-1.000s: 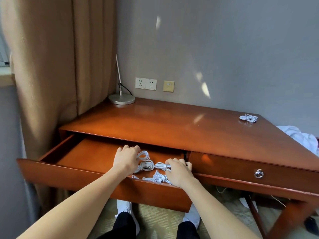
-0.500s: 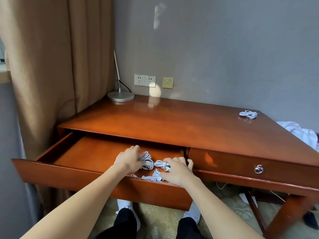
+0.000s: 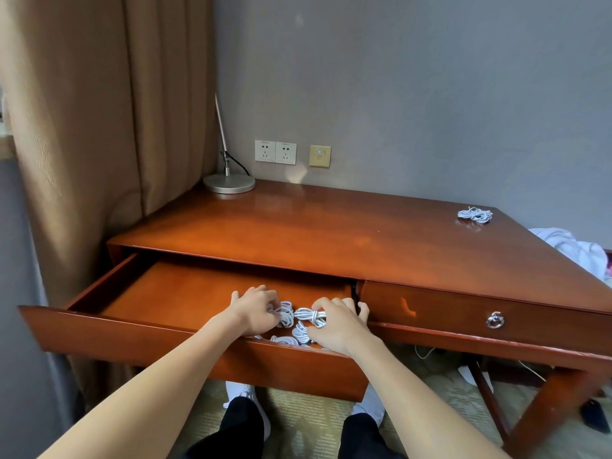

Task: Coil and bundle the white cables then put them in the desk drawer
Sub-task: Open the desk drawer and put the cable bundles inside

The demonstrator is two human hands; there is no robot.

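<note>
The left desk drawer [image 3: 132, 339] is pulled wide open. Several coiled white cable bundles [image 3: 309, 315] lie in its right front corner. My left hand [image 3: 253, 309] reaches into the drawer, its fingers curled round the leftmost bundle [image 3: 285, 318]. Just to the right, my right hand [image 3: 339, 326] rests on the bundles with arched, spread fingers, partly hiding them. One more white cable bundle [image 3: 474, 214] lies on the desk top [image 3: 331, 233] at the far right.
A silver lamp base [image 3: 229, 183] stands at the desk's back left corner, beside the brown curtain [image 3: 109, 127]. The right drawer [image 3: 494, 321] with its ring pull is closed. White cloth [image 3: 576, 246] lies past the desk's right edge. Loose cables trail on the floor below.
Both hands stay in the drawer over the bundles. My left hand has curled its fingers onto the leftmost bundle, and my right hand has spread over the others.
</note>
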